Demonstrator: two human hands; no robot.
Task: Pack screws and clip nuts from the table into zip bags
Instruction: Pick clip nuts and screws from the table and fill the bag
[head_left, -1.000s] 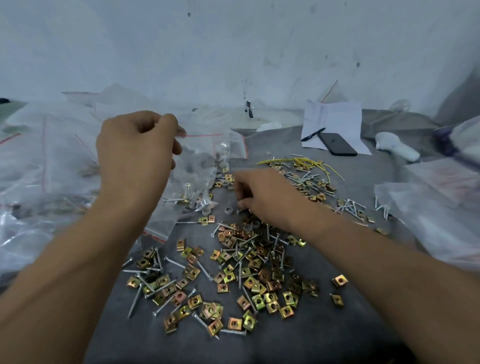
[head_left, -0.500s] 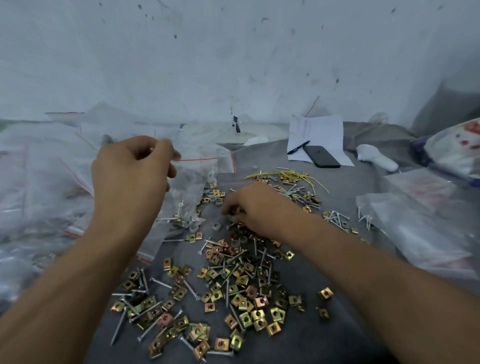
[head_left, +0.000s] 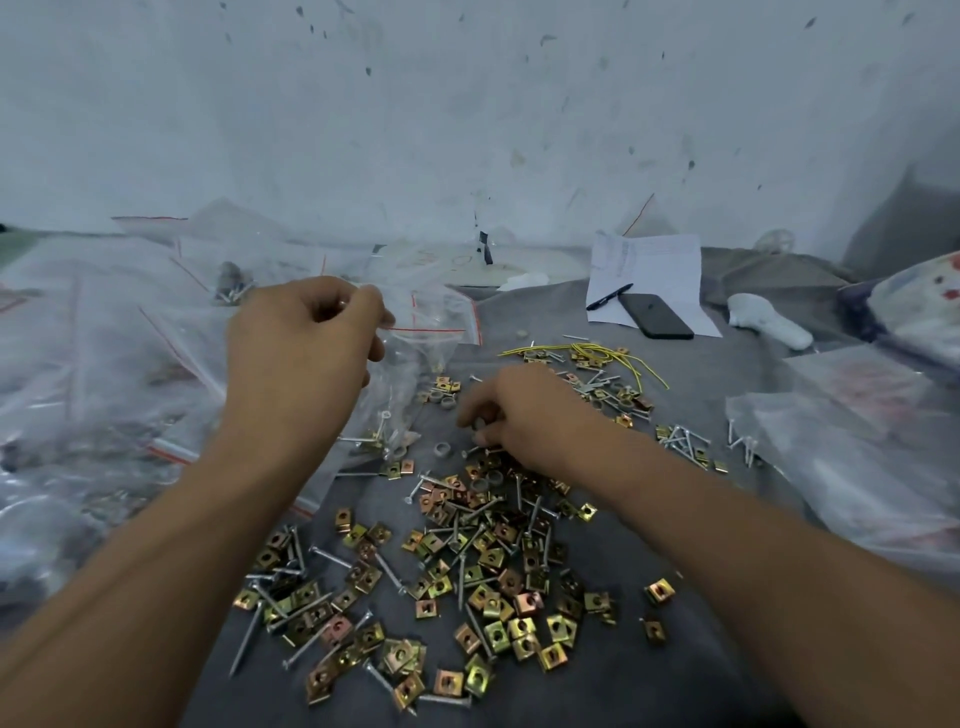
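Grey table (head_left: 649, 675) spread wide, heaps of clear bags (head_left: 78, 389) stacked on the left. The zip bag (head_left: 415, 374) hangs upright, its red-striped mouth pinched in the curled fingers of the left hand (head_left: 301, 353), screws and nuts settled at its bottom. Just right of it, the right hand (head_left: 519, 415) is down on the table, fingers curled tight over something small; what exactly, I cannot tell. Below both hands: gold clip nuts (head_left: 493, 623), long screws (head_left: 462, 571), and one grey ring (head_left: 442, 450) beside the right fingertips.
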